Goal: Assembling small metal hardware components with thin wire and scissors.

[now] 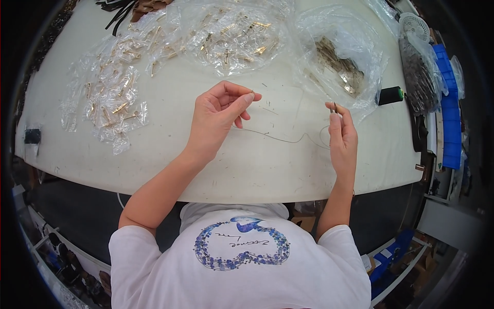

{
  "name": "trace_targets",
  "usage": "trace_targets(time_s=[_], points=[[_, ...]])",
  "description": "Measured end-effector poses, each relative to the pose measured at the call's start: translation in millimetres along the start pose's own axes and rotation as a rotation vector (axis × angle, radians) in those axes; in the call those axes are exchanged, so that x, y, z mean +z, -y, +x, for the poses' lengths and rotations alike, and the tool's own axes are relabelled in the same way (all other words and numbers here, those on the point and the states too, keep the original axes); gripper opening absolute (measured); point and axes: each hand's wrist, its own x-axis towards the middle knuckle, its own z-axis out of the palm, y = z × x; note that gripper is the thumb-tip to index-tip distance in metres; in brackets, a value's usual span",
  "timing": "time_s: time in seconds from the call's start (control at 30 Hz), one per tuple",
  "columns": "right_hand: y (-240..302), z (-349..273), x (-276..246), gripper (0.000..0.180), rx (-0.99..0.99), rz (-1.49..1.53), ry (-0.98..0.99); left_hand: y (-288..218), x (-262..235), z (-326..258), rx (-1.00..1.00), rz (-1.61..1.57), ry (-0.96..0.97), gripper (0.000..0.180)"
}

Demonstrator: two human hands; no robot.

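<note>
Over the middle of the table, my left hand (222,109) is closed, its thumb and index finger pinched together. A tiny dark tip shows at the pinch, too small to name. A thin dark thread (282,139) runs from below this hand in a loose wave to my right hand (341,135), where it makes a loop. My right hand, held upright to the right, is closed around a small dark pointed metal tool (333,107); only its tips stick out above the fingers. A short bit of thread (269,111) lies on the table between the hands.
Clear plastic bags with gold-coloured metal pieces (121,105) cover the table's far left and middle. At the far right lies an open plastic bag (373,67) with brownish flat pieces (339,64). Beside it lies a black thread spool (391,96). Blue bins (451,118) stand beyond the right edge.
</note>
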Motion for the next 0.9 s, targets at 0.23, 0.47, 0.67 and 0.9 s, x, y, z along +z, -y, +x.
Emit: trace_targets(time_s=[0.23,0.47,0.67,0.9], points=[[-4.3,4.7,-0.1,0.02,-0.423,-0.837,-0.11,0.8,-0.5,-0.6,0.144,-0.015,0.01,0.017],[8.5,35.2,71.4,0.007,-0.532,-0.855,0.157,5.7,-1.3,1.5,0.266,0.266,-0.029,0.014],[5.0,39.0,76.2,0.009,-0.462,-0.818,0.194,4.5,-2.7,-0.5,0.234,0.409,-0.022,0.014],[7.0,41.1,55.0,0.009,-0.172,-0.086,0.17,-8.6,-7.5,1.5,-0.098,-0.162,0.167,0.011]])
